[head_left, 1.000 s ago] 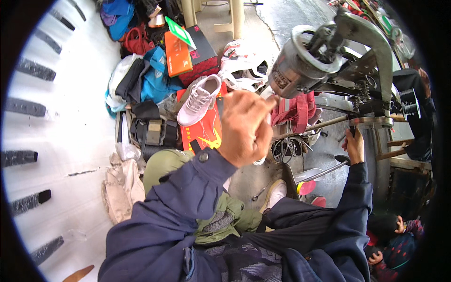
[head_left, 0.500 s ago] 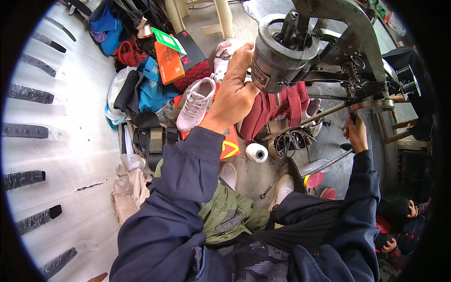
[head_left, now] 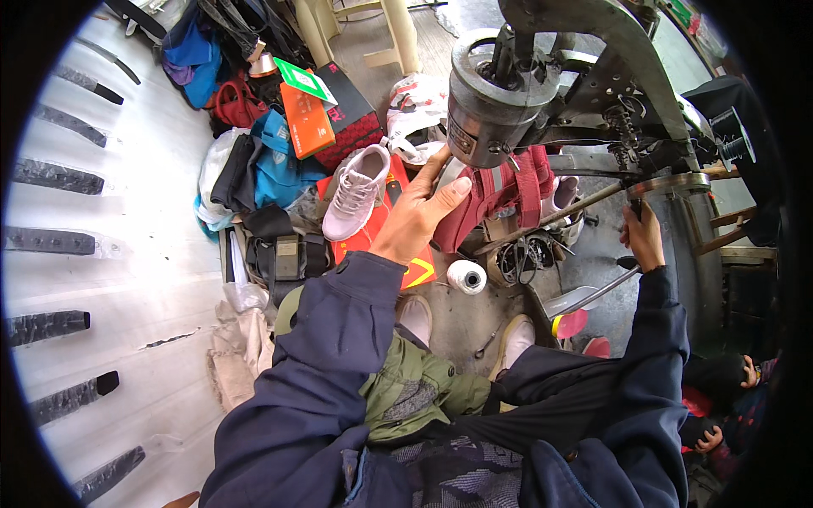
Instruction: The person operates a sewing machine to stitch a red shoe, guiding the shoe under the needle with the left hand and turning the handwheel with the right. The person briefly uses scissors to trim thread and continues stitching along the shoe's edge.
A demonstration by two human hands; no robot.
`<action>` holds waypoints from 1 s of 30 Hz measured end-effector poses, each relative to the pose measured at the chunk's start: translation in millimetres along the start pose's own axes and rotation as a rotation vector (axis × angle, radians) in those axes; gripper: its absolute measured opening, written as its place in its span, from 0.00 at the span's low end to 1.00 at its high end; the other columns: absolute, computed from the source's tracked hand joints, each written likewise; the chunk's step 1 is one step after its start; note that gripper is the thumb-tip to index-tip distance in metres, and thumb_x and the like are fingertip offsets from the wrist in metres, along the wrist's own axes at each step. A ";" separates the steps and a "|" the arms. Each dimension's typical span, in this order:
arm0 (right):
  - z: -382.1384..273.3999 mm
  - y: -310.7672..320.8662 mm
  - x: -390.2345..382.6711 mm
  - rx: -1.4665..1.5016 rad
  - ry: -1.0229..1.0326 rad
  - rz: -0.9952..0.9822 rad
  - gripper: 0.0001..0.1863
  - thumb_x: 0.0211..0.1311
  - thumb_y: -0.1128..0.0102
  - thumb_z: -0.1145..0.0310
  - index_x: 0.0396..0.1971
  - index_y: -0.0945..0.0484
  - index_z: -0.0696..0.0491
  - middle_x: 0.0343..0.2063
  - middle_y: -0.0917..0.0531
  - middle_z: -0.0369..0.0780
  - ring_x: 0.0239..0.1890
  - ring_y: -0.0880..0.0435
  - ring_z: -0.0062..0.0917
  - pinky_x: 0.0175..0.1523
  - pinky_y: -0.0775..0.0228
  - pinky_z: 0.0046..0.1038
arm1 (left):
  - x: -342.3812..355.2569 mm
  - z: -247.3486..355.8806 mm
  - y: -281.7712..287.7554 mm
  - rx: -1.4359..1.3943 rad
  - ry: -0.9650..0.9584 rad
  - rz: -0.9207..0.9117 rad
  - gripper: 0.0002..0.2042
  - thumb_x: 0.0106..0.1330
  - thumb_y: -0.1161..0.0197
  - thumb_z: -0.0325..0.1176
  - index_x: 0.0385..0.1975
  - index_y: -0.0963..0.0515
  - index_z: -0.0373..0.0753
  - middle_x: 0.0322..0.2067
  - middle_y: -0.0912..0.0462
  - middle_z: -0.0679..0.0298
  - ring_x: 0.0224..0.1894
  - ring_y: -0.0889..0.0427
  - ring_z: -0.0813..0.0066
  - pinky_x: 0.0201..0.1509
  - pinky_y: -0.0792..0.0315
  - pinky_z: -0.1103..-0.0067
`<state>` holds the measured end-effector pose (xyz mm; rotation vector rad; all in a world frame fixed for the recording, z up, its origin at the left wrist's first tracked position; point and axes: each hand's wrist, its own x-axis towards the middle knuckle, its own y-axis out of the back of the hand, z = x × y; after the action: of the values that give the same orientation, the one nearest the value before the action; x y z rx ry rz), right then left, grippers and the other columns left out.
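My left hand (head_left: 423, 203) is raised at centre, thumb spread from the fingers, fingertips at the lower edge of a dark metal sewing machine's cylinder (head_left: 483, 118), beside a red bag (head_left: 466, 216). My right hand (head_left: 641, 233) is closed round a dark handle (head_left: 635, 206) below the machine's metal wheel (head_left: 677, 184). A pale pink sneaker (head_left: 351, 199) rests on a red-orange box (head_left: 419, 271) left of my left hand. A white thread cone (head_left: 466, 276) lies below that hand. A metal spool (head_left: 732, 135) is mounted at the machine's right.
Shoe boxes (head_left: 343, 114), bags (head_left: 275, 157) and straps (head_left: 284, 254) are heaped left of centre. A plastic stool (head_left: 394, 42) stands behind. A white panel with dark strips (head_left: 140, 279) fills the left. Another person's hands (head_left: 749, 372) show at lower right. A metal rod (head_left: 593, 296) crosses beside my right arm.
My left hand rose to the machine's cylinder, then shifted slightly down, its thumb now spread out. My right hand stays at the handle. The whole view has shifted a little.
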<state>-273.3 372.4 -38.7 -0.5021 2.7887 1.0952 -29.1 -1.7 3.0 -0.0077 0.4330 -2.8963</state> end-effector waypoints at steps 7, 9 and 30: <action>-24.7 -1.9 -12.2 0.079 0.010 -0.035 0.14 0.71 0.45 0.65 0.48 0.27 0.60 0.20 0.26 0.35 0.16 0.24 0.20 0.21 0.34 0.24 | 1.8 -10.0 -0.3 0.088 -0.054 0.039 0.37 0.73 0.39 0.45 0.75 0.45 0.35 0.71 0.38 0.60 0.73 0.43 0.73 0.77 0.54 0.75; -39.3 -1.0 -21.5 0.076 0.021 -0.026 0.14 0.71 0.45 0.66 0.48 0.27 0.60 0.20 0.26 0.35 0.16 0.24 0.20 0.22 0.34 0.24 | 2.0 -8.5 0.3 0.079 -0.030 0.026 0.37 0.72 0.39 0.44 0.75 0.46 0.35 0.71 0.38 0.60 0.72 0.42 0.72 0.76 0.52 0.76; 66.4 76.4 53.9 -0.015 0.004 0.379 0.11 0.74 0.47 0.65 0.49 0.23 0.53 0.22 0.24 0.35 0.20 0.28 0.19 0.24 0.38 0.25 | 4.5 0.5 -0.5 0.138 0.004 0.031 0.37 0.68 0.43 0.38 0.74 0.47 0.27 0.71 0.38 0.54 0.73 0.42 0.70 0.76 0.52 0.78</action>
<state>-351.5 455.4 -50.0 0.0308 2.9555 1.1763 -33.6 -2.3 3.5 0.0259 0.2303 -2.8897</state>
